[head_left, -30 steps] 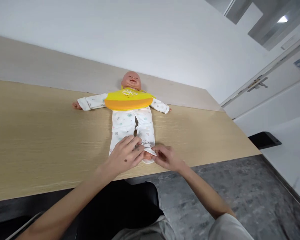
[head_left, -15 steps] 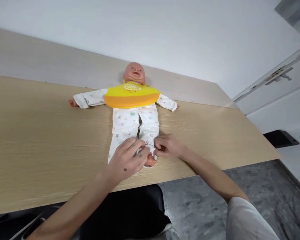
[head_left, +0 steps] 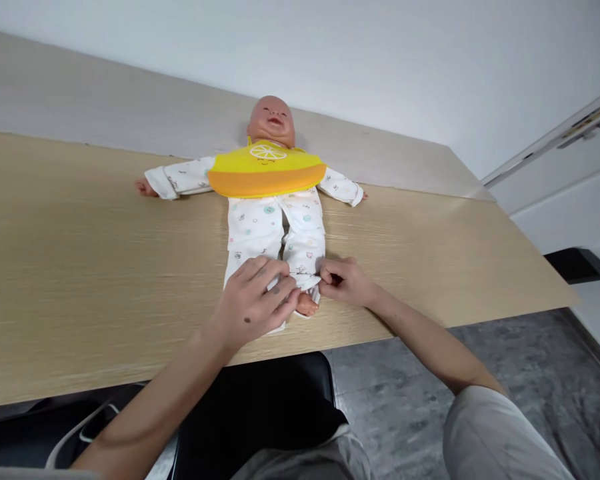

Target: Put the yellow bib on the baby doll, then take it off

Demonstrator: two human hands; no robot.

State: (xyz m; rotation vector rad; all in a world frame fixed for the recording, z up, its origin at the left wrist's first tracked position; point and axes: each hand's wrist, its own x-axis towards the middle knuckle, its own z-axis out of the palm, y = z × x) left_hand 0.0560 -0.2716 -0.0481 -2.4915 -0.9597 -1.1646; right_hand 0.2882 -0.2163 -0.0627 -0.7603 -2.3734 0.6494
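From the head camera, a baby doll lies face up on a pale wooden desk, its head toward the far edge, its arms stretched out to the sides and its legs pointing toward the person. It wears white pyjamas with a small coloured print and a yellow-and-orange bib marked with a citrus slice. Both hands work at the lower end of the pyjama legs, close together but not touching. The left hand lies palm down over the end of one leg, its fingers held together and curled onto the cloth; the hand hides that leg's end, so whether its grip is pinching the fabric cannot be told. The right hand is at the outer side of the other leg, its grip pinching the folded white cuff between thumb and fingers. A bare doll foot sticks out beyond that cuff, just beside the left hand. A grey sleeve covers the upper right arm. Below the desk lie a black chair back and a speckled grey floor; a dark flat object rests on a white surface at the right.
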